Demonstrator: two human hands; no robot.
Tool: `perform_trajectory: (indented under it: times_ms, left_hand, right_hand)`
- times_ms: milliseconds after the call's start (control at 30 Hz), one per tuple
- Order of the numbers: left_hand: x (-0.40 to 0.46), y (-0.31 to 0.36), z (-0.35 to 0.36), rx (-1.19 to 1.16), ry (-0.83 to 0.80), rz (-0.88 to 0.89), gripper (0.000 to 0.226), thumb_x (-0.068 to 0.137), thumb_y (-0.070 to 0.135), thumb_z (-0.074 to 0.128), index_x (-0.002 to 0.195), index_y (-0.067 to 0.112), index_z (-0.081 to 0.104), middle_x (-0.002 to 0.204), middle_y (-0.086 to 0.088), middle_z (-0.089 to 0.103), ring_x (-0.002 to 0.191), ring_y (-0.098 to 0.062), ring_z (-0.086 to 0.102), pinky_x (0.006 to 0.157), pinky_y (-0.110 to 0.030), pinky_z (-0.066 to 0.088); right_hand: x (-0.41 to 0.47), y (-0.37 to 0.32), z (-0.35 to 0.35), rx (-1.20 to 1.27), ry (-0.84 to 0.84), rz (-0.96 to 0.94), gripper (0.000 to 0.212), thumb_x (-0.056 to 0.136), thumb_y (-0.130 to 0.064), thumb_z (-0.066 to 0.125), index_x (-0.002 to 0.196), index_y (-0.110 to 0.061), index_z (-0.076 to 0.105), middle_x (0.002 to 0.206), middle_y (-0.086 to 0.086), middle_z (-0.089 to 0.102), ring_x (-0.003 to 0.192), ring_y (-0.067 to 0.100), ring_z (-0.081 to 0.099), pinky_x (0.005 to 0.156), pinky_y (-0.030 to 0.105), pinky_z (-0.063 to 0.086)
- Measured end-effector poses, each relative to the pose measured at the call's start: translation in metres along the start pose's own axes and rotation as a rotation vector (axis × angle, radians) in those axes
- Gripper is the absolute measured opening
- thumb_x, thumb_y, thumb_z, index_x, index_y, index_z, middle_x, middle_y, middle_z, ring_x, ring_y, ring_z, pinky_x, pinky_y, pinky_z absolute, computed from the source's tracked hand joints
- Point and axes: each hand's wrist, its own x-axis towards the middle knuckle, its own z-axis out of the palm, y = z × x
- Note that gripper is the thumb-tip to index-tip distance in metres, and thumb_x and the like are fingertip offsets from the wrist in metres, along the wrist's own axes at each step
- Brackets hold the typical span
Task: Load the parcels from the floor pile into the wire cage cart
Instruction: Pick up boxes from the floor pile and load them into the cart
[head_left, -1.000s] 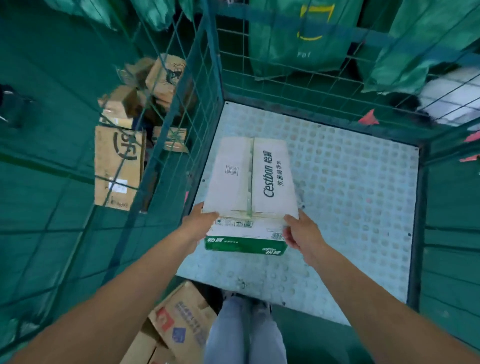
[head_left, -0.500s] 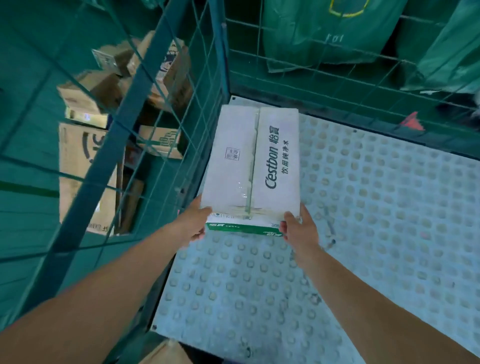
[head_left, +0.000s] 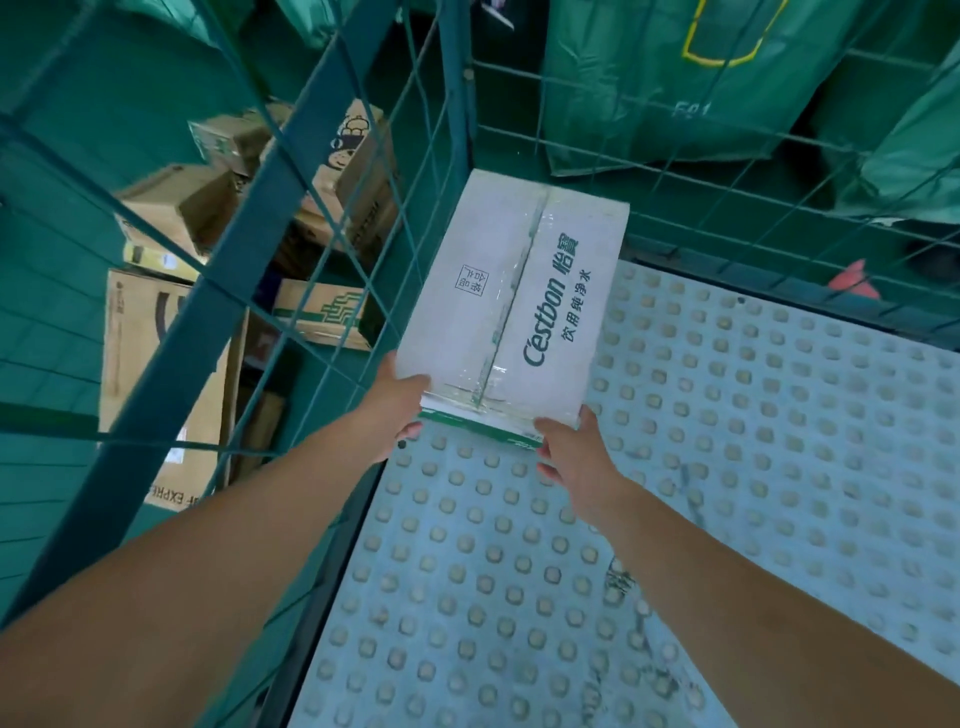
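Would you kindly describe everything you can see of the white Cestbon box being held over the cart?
The white Cestbon box is a rectangular cardboard carton with green lettering, a small square stamp and a green band along its near lower edge. Clear tape seals its closed top flaps. It lies flat, long side pointing away, in the cart's far left corner beside the wire side. The left hand and right hand grip its near corners. Whether it rests on the studded floor cannot be told.

The box (head_left: 511, 306) sat in the far left corner of the cart floor (head_left: 727, 493). Cartons (head_left: 171, 374) lay outside the left mesh wall (head_left: 332, 218); sacks (head_left: 691, 78) hung behind the far wall.
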Motion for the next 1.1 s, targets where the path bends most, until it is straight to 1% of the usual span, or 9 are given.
perform_trajectory:
  times_ms: [167,233,367,433,500,567,700,833,1100]
  left_hand:
    - [0.004,0.014,0.001,-0.069,-0.026,0.060,0.064,0.106,0.028,0.055,0.159,0.043,0.023,0.159,0.000,0.039,0.093,-0.009,0.056,0.102,-0.038,0.055]
    - [-0.002,0.018,0.004,-0.087,-0.073,0.082,0.061,0.106,0.025,0.054,0.157,0.043,0.026,0.162,0.001,0.035,0.096,-0.007,0.055,0.109,-0.040,0.050]
    - [-0.024,0.009,0.015,0.032,-0.142,0.138,0.050,0.108,0.016,0.047,0.151,0.037,0.034,0.160,-0.004,0.038,0.136,-0.021,0.050,0.112,-0.041,0.044]
    - [-0.037,0.004,0.018,0.070,-0.175,0.096,0.051,0.109,0.014,0.046,0.155,0.033,0.034,0.154,0.000,0.044,0.123,-0.016,0.055,0.101,-0.031,0.050]
    - [-0.060,0.002,0.016,0.051,-0.175,0.034,0.046,0.109,0.019,0.046,0.152,0.035,0.039,0.145,0.003,0.049,0.108,-0.010,0.057,0.103,-0.031,0.051]
    - [-0.085,-0.002,0.014,-0.052,-0.162,-0.005,0.046,0.107,0.023,0.050,0.151,0.033,0.043,0.137,0.000,0.054,0.107,-0.014,0.058,0.109,-0.041,0.049]
    - [-0.167,-0.001,-0.003,-0.154,-0.143,-0.035,0.035,0.107,0.020,0.051,0.141,0.024,0.053,0.104,0.003,0.060,0.097,-0.014,0.061,0.104,-0.036,0.053]
    - [-0.251,-0.004,-0.027,-0.268,-0.120,-0.047,0.027,0.107,0.021,0.052,0.134,0.023,0.054,0.104,0.012,0.058,0.106,-0.016,0.061,0.098,-0.032,0.053]
    - [-0.428,-0.056,-0.078,-0.441,-0.003,-0.034,0.031,0.106,0.025,0.052,0.136,0.020,0.057,0.124,0.008,0.061,0.105,-0.013,0.062,0.084,-0.028,0.053]
  right_hand:
    - [0.011,-0.021,0.000,-0.090,-0.037,-0.059,0.029,0.101,-0.021,0.060,0.129,-0.023,0.049,0.127,-0.004,0.058,0.096,0.011,0.053,0.107,0.042,0.050]
    - [0.010,-0.022,0.001,-0.121,-0.086,-0.067,0.030,0.103,-0.018,0.057,0.132,-0.023,0.053,0.135,-0.001,0.058,0.101,0.010,0.054,0.107,0.039,0.050]
    - [-0.012,-0.018,-0.004,-0.073,-0.103,-0.042,0.039,0.104,-0.012,0.052,0.136,-0.033,0.043,0.133,-0.002,0.056,0.115,0.014,0.054,0.109,0.039,0.049]
    - [-0.026,-0.017,-0.007,-0.063,-0.101,-0.021,0.055,0.104,-0.014,0.057,0.151,-0.031,0.036,0.136,-0.002,0.053,0.121,0.017,0.055,0.110,0.040,0.049]
    - [-0.044,-0.018,-0.012,-0.049,-0.090,0.011,0.070,0.102,-0.016,0.061,0.162,-0.026,0.027,0.143,0.002,0.053,0.125,0.019,0.056,0.107,0.037,0.052]
    - [-0.065,-0.022,-0.015,-0.034,-0.087,0.025,0.066,0.102,-0.014,0.060,0.161,-0.024,0.030,0.133,0.004,0.057,0.125,0.022,0.058,0.105,0.036,0.053]
    - [-0.142,-0.040,-0.020,-0.047,-0.123,0.018,0.052,0.104,-0.014,0.057,0.154,-0.019,0.042,0.120,0.000,0.060,0.119,0.022,0.063,0.098,0.034,0.056]
    - [-0.227,-0.051,-0.023,-0.067,-0.171,0.006,0.045,0.101,-0.016,0.061,0.145,-0.019,0.052,0.126,0.002,0.065,0.111,0.017,0.067,0.080,0.024,0.056]
    - [-0.400,-0.039,-0.039,-0.222,-0.350,-0.007,0.029,0.099,-0.012,0.063,0.128,-0.012,0.063,0.108,0.004,0.069,0.102,0.019,0.066,0.085,0.026,0.055]
